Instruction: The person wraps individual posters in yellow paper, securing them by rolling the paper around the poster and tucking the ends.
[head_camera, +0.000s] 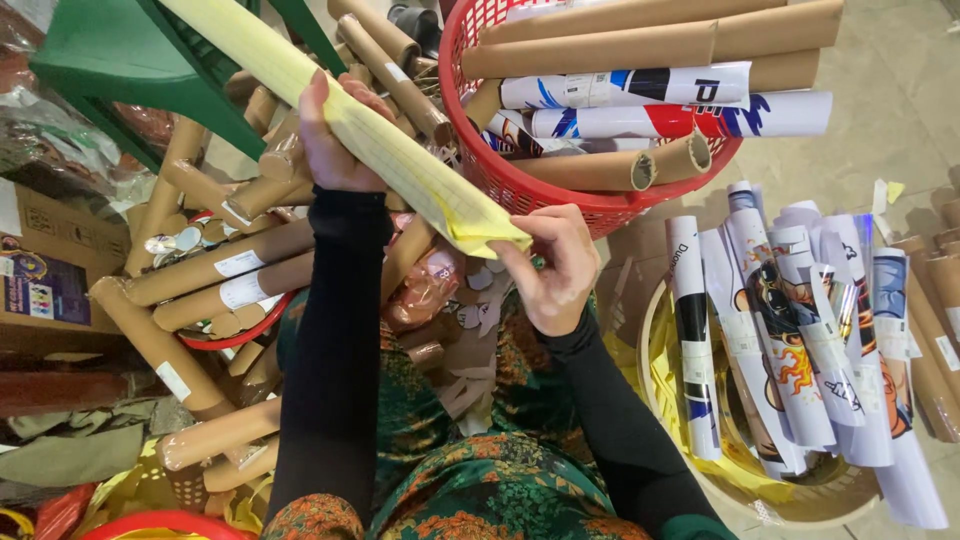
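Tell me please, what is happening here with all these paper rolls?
A person holds a long roll of yellow lined paper in both bare hands. The left hand grips it around the middle, and the right hand pinches its near end with the fingers. Behind the roll stands a red plastic basket with brown cardboard tubes and printed rolls. More printed paper rolls lie in a round pale basket at the right, and loose brown tubes are piled at the left.

one yellow paper roll (370, 135), one red basket (520, 185), one green stool (120, 60)
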